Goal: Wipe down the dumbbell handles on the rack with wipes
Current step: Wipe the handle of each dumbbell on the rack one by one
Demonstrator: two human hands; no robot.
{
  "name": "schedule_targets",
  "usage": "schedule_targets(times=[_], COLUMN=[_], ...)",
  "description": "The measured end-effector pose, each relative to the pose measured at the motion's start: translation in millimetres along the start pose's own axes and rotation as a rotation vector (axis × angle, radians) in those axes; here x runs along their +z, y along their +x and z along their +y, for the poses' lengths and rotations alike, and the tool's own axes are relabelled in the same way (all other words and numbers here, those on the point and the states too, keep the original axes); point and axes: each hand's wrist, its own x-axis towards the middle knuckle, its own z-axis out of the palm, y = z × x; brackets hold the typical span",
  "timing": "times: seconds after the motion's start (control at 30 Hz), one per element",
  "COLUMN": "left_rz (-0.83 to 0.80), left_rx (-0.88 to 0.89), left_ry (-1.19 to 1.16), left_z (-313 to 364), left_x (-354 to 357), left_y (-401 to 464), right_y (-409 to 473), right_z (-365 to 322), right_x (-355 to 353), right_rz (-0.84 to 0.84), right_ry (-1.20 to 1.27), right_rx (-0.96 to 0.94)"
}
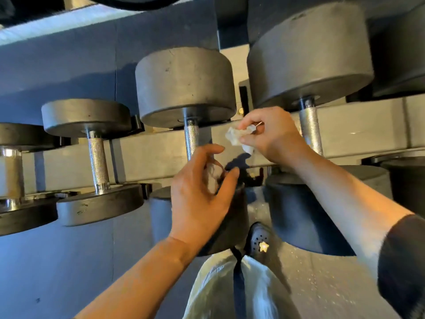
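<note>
Between wipes, I judge: the right hand (273,134) pinches a crumpled wipe (239,138) just right of the middle dumbbell handle (191,139), the left hand (200,192) hovers half-curled and seemingly empty, and next the wipe must wrap 1 handle.

4 dumbbells on the rack (358,125): chrome-ended one (10,166) at left edge, small dumbbell (97,162), middle dumbbell (187,88), big dumbbell (309,61) toward right. 4 knurled/metal handles visible. 2 hands: left hand (200,192), right hand (273,137). 1 crumpled wipe (236,137). 1 shoe (261,240) with 1 star charm (263,246).
</note>
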Motion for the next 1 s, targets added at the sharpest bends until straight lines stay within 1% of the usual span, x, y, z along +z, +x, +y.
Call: schedule_targets(times=[0.07,0.13,0.2,0.3,0.37,0.43,0.53,0.63,0.7,0.77,0.83,0.93,1.0], left_rz=[-0.086,-0.180,-0.269,-0.413,-0.417,-0.393,-0.404,-0.408,-0.431,-0.451,-0.428,-0.415,-0.418], left_rx=[0.029,0.007,0.027,0.070,0.091,0.106,0.144,0.087,0.062,0.069,0.087,0.064,0.062], left_ry=[-0.069,-0.115,-0.134,-0.082,-0.066,-0.083,-0.102,-0.138,-0.136,-0.150,-0.187,-0.219,-0.230], left_z=[16.1,25.0,25.2,15.6,5.0,-2.8,-8.4,-5.9,-3.8,-4.0,-5.4,-5.9,-4.9], left_x=[20.8,44.5,65.3,84.9,89.4,88.8,90.4,93.5,94.2,93.8,94.5,94.5,94.1], left_y=[-0.4,0.2,0.1,-2.6,-3.8,-3.6,-5.3,-6.5,-7.6,-9.8,-11.9,-13.1,-12.8], right_y=[-4.2,-11.2,-18.7,-27.7,-29.2,-25.6,-17.5,-14.6,-16.9,-21.8,-29.4,-41.8,-44.3], right_z=[7.5,16.7,26.1,39.6,46.5,51.6,55.1,54.4,52.1,51.3,53.2,54.7,53.6], right_x=[-13.8,-29.7,-46.1,-63.6,-67.6,-66.9,-64.9,-65.7,-68.7,-71.5,-75.6,-81.2,-83.4], right_rz=[-0.011,0.024,0.121,0.266,0.305,0.308,0.251,0.163,0.126,0.080,-0.011,-0.178,-0.236], right_ry=[-0.105,-0.162,-0.217,-0.362,-0.419,-0.489,-0.646,-0.816,-0.870,-0.871,-0.824,-0.740,-0.697], right_rx=[-0.045,-0.036,-0.056,-0.159,-0.230,-0.290,-0.310,-0.310,-0.322,-0.327,-0.309,-0.198,-0.123])
